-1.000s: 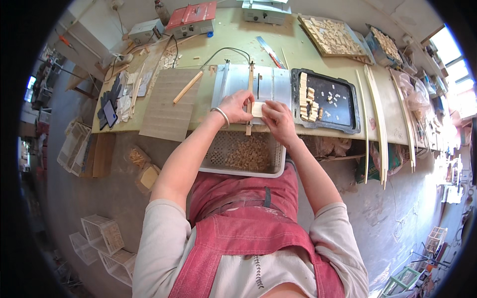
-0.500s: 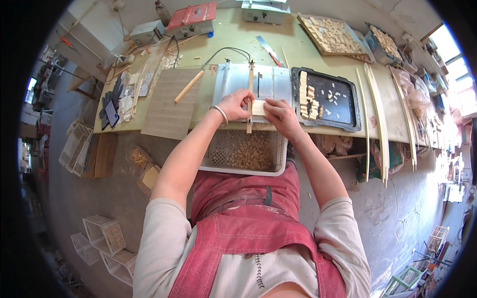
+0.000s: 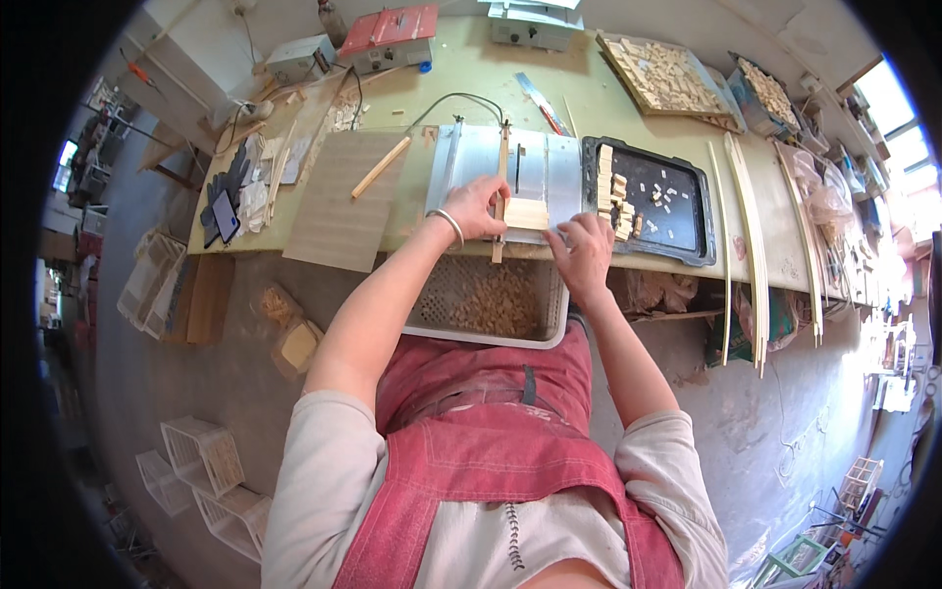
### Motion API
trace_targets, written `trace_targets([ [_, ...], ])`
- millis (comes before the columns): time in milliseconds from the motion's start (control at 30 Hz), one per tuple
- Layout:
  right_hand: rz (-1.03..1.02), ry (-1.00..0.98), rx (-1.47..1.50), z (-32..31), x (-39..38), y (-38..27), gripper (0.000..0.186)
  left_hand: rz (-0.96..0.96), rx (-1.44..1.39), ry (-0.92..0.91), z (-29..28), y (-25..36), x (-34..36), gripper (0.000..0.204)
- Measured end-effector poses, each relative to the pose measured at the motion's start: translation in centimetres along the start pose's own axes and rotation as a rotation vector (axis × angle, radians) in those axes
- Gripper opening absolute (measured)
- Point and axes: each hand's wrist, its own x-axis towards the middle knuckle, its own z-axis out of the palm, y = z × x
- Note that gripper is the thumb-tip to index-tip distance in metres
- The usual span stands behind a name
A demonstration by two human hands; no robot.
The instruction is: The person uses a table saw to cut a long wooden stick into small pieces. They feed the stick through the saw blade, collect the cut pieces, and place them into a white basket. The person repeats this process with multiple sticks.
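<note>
A narrow wooden bar [image 3: 499, 249] lies front to back across a pale metal machine plate [image 3: 561, 177] with a dark slot. My left hand [image 3: 475, 208], a bangle at its wrist, is closed at the bar, fingertips and thumb against it. Flat on the plate, touching the bar's right side, are pale wooden pieces [image 3: 528, 213] laid together. My right hand [image 3: 583, 251] is just right of them, fingers bent and apart, with nothing visible in it. Beside that hand, a black tray [image 3: 677, 241] holds small wooden blocks [image 3: 605, 177] in stacks, plus scattered white bits.
Below the table edge, a white perforated basket [image 3: 424, 312] holds wood offcuts. Long wooden strips [image 3: 748, 245] overhang the edge at right. A brown board [image 3: 339, 196] and a wooden stick [image 3: 381, 167] lie left. Behind are a red-topped machine [image 3: 391, 34] and a block-filled tray [image 3: 662, 77].
My right hand has come off the wooden pieces and moved slightly right and down, its fingers loosening. My left hand stays at the bar. The view has shifted slightly.
</note>
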Motion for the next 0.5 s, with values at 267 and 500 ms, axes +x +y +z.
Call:
trace_targets([
  [267,-0.126,0.015,-0.049,0.4,-0.4,-1.0,0.011,0.043,0.015,-0.003,0.1,-0.1,0.3,0.051],
  [500,-0.106,-0.113,0.087,-1.0,3.1,0.3,0.034,0.005,0.028,-0.019,-0.2,0.2,0.2,0.051],
])
